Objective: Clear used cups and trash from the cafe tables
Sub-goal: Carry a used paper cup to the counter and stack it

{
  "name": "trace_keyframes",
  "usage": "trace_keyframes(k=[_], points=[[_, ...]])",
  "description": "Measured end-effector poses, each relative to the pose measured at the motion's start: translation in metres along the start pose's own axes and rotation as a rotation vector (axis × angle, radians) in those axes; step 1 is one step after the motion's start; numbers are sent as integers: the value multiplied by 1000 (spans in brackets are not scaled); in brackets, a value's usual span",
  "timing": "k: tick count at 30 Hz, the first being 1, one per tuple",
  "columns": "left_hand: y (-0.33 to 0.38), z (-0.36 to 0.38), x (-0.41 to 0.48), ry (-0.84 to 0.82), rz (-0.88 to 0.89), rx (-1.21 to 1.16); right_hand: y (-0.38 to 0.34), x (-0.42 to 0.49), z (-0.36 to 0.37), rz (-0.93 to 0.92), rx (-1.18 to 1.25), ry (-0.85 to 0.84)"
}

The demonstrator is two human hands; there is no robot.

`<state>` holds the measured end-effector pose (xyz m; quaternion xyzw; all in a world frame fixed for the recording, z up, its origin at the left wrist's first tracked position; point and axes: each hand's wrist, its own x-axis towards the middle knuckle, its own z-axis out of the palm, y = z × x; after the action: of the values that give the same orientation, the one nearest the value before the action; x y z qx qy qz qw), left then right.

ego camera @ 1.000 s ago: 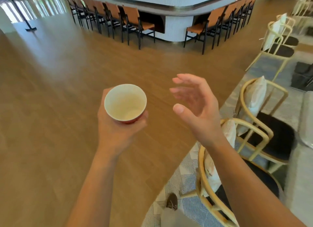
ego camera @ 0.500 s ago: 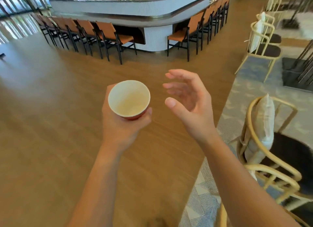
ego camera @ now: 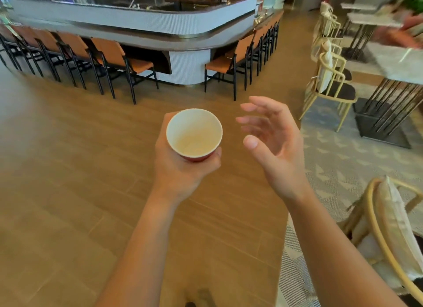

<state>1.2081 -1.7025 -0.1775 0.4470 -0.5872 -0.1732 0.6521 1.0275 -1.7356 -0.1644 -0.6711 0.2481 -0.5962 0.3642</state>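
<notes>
The cup [ego camera: 194,135], red outside and white inside, is on no table: it sits upright in the left hand [ego camera: 180,169], whose fingers and thumb wrap its lower wall from beneath, out over the wooden floor [ego camera: 68,181]. The right hand [ego camera: 274,146] hangs just beside the rim, fingers loose and spread, grasping nothing and not touching the cup. The main risk, as I judge it, is the low one-handed grip. A thin-walled cup squeezed near its base can buckle or slip upward out of the fingers, and any dregs would then go onto the floor. The inside looks pale and nearly dry, but whether a film of liquid remains I cannot tell. A second risk is the free hand. It is close enough that a careless swing could clip the rim and tip the cup toward the person. A third is the route. A cane-framed chair [ego camera: 375,226] stands close at the lower right and more chairs line the rug's edge, so an elbow or hip could catch one. The table [ego camera: 398,64] at the far right is blurred. Reddish things seem to lie near its far edge, and reaching for them with one hand already occupied would invite a fumble.
</notes>
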Motion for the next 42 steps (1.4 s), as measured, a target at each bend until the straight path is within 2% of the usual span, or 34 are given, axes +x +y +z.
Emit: trace_keyframes(k=[5,13,24,32,42], points=[[-57,8,103,-77,28,-40,48,86,15,0,-60,64],[-161,79,217,-175,47,-76,153,190,-22,29,-95,114],[-271,224,424,-176,63,-43,294,413,-127,-50,-50,125],[-343,317,530,-204,26,-92,395,524,-196,3,-64,117],[-497,448,717,-195,65,-211,545,714,-276,-8,-203,95]])
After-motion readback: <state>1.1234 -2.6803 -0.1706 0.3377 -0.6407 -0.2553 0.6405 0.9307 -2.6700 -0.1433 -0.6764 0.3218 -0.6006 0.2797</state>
